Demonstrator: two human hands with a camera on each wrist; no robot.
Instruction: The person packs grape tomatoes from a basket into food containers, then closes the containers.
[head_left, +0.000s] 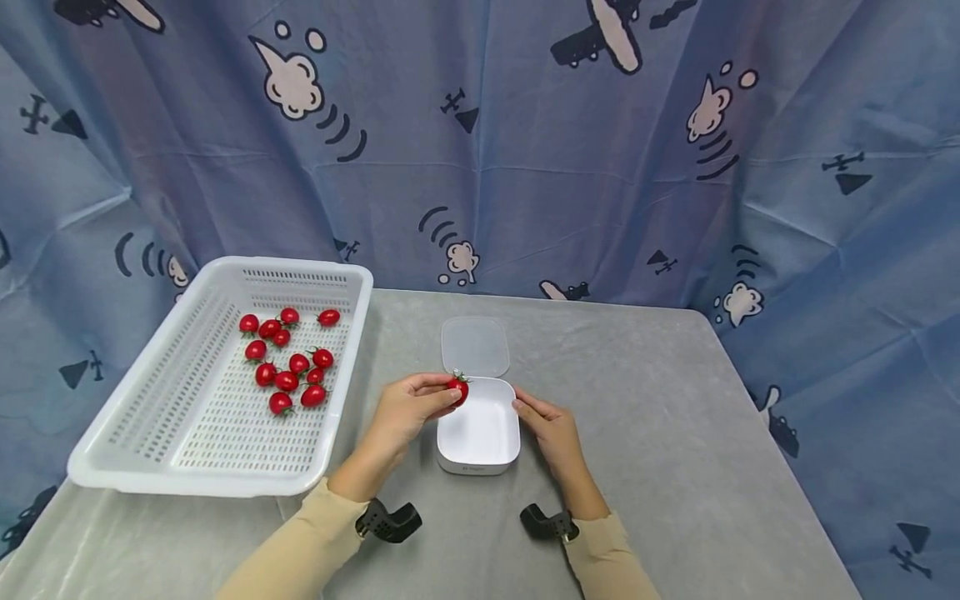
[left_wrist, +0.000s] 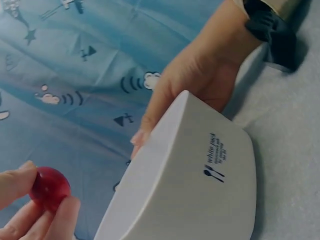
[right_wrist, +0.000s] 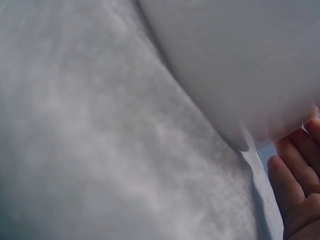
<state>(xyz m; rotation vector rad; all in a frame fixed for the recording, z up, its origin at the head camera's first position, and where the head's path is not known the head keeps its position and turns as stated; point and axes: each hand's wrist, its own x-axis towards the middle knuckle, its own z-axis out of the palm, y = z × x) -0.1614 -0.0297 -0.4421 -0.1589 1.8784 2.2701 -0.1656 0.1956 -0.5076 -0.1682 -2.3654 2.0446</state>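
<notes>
My left hand [head_left: 408, 410] pinches a red cherry tomato [head_left: 458, 390] between thumb and fingers, over the left rim of a square white container [head_left: 480, 462]. The tomato has a green stem top in the head view; in the left wrist view its smooth red side [left_wrist: 50, 189] shows. My right hand [head_left: 550, 429] rests its fingertips against the container's right side near the far corner. From the right wrist, the fingers [right_wrist: 300, 155] lie along the outer wall. Dark print marks the container's front. Its visible inside is bare white.
A large white slotted basket [head_left: 352, 333] stands on the left with several cherry tomatoes [head_left: 286, 381] in it. Just behind the container lies a translucent square lid [head_left: 475, 343] on the grey table [head_left: 675, 433]. A blue patterned curtain [head_left: 525, 167] hangs along the table's back edge.
</notes>
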